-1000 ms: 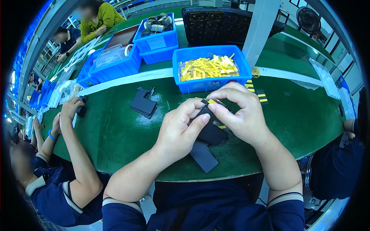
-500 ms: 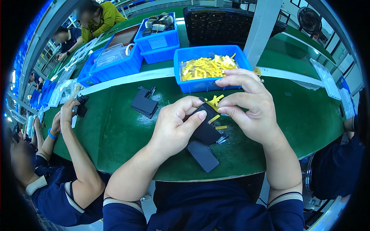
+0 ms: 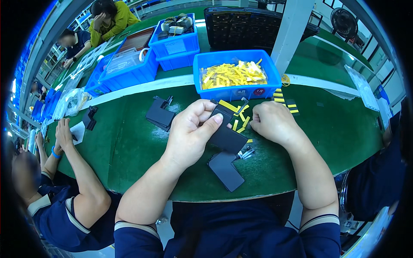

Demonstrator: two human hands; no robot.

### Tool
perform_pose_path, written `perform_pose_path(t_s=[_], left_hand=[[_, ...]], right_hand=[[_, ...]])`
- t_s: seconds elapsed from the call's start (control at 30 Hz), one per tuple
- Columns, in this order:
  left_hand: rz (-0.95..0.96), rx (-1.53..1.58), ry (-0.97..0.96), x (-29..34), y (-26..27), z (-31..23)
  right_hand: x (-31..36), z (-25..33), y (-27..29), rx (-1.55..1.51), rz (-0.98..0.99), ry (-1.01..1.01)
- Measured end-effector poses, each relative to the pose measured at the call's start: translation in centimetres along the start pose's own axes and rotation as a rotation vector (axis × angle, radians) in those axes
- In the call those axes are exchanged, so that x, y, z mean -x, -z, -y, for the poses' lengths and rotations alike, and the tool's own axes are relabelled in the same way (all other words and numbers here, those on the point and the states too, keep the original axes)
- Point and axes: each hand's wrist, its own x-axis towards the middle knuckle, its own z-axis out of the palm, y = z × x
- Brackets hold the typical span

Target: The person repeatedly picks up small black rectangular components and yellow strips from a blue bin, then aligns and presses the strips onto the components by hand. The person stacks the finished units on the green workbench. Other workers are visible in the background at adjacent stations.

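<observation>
My left hand [image 3: 191,131] holds a flat black pouch-shaped part [image 3: 227,136] just above the green table [image 3: 129,146], thumb pressed on its upper edge. A yellow strip [image 3: 228,105] sticks to the part's top. My right hand [image 3: 271,122] rests knuckles-down on the table to the right, fingers curled over small yellow strips [image 3: 241,124]; whether it pinches one I cannot tell. Another black part [image 3: 226,170] lies flat near the table's front edge, with small metal pieces [image 3: 246,152] beside it.
A blue bin of yellow strips [image 3: 234,75] stands behind my hands. A stack of black parts [image 3: 160,115] lies to the left. More blue bins [image 3: 174,43] and a white post [image 3: 292,34] stand further back. A co-worker's arms [image 3: 69,146] work at left.
My right hand has come down from the black part to the table on the right. My left hand keeps the part and has tilted it, and the yellow strip now shows.
</observation>
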Motion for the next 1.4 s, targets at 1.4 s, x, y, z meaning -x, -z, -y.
perform_pose_path(t_s=[1.4], left_hand=[[-0.013, -0.388, -0.416, 1.0, -2.3, -0.6]], right_hand=[[1.7, 2.5, 1.2, -0.498, -0.768, 0.696]])
